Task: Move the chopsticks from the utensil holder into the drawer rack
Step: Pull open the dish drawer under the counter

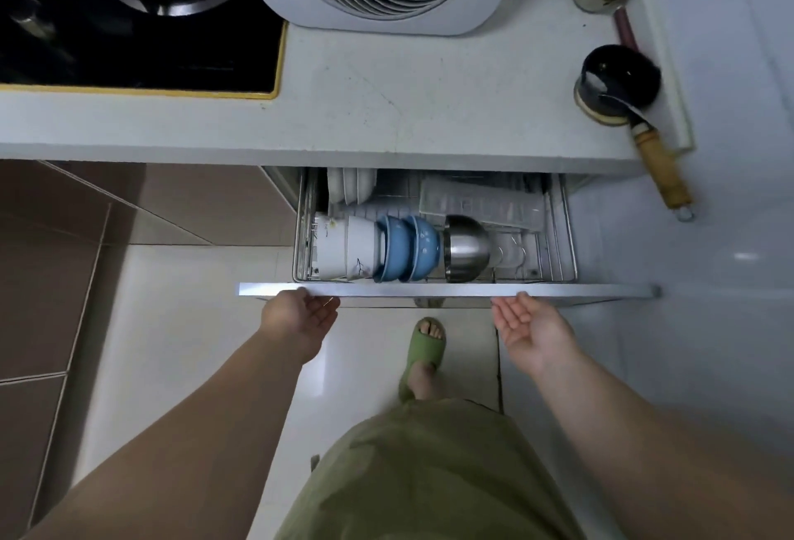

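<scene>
Steel drawer rack (pixel 558 234) holds two blue bowls (pixel 406 249); two hands, left hand (pixel 300 316) and right hand (pixel 526 324), spread open, palms up, at the drawer front (pixel 429 290).

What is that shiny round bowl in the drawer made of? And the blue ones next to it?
The shiny bowl looks like polished steel: it is silver-grey and mirrors the light. The blue bowls look like glazed ceramic, smooth and glossy with small white marks, though hard plastic cannot be ruled out. The drawer rack looks like thin bright metal wire.

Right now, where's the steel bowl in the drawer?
The steel bowl lies on its side in the rack's front row, right of the blue bowls.
</scene>
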